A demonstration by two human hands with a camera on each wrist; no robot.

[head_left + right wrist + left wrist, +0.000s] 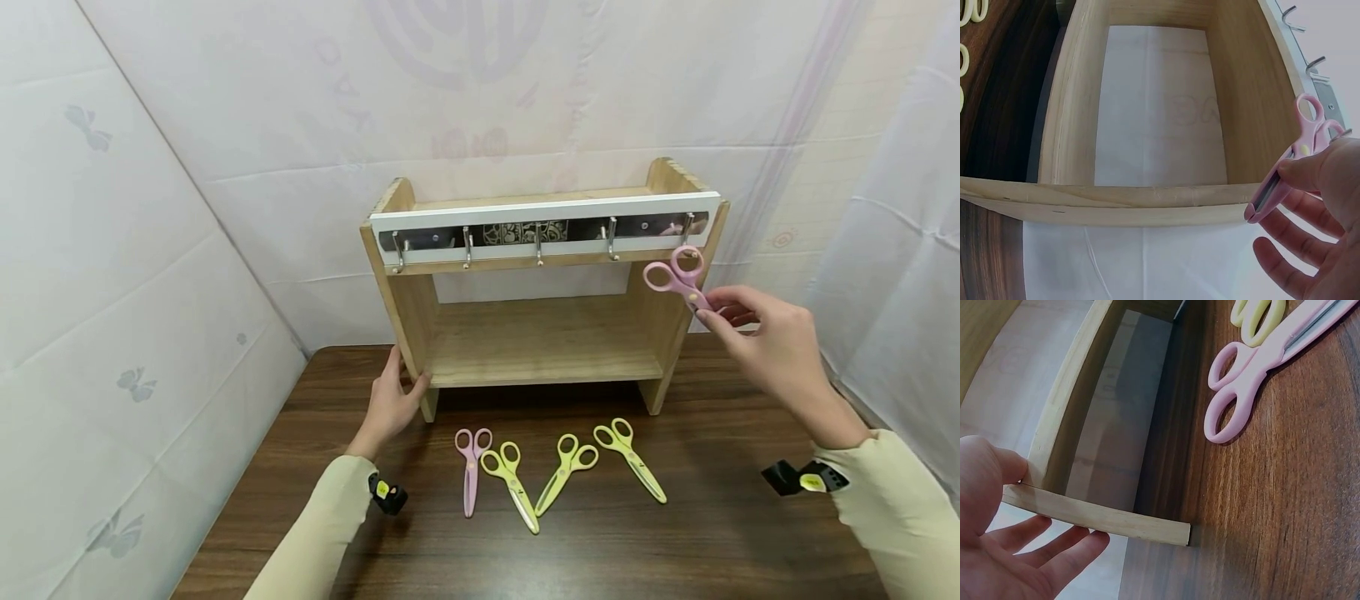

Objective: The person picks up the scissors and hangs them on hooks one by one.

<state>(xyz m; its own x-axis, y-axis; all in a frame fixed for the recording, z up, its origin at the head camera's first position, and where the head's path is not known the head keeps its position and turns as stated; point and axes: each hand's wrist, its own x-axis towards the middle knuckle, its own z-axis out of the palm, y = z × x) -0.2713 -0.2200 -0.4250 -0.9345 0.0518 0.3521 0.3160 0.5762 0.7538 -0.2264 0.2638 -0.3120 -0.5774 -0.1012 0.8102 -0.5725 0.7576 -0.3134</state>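
Note:
In the head view my right hand [780,354] pinches a pair of pink scissors [692,296] by the blades, thumb against fingers. Its finger loops point up, one overlapping the lower end of the rightmost metal hook [687,227]; whether loop and hook touch I cannot tell. That hook belongs to a white-backed hook rail [517,206] along the front of a small wooden shelf [540,333]. At the shelf's lower left, my left hand [388,404] holds the side panel [1097,515], thumb in front and fingers behind.
On the dark wooden table [585,558], before the shelf, lie another pair of pink scissors [472,464] and three yellow ones: a left pair [512,481], a middle pair [564,472] and a right pair [628,454]. White patterned sheets [150,250] hang behind and at both sides.

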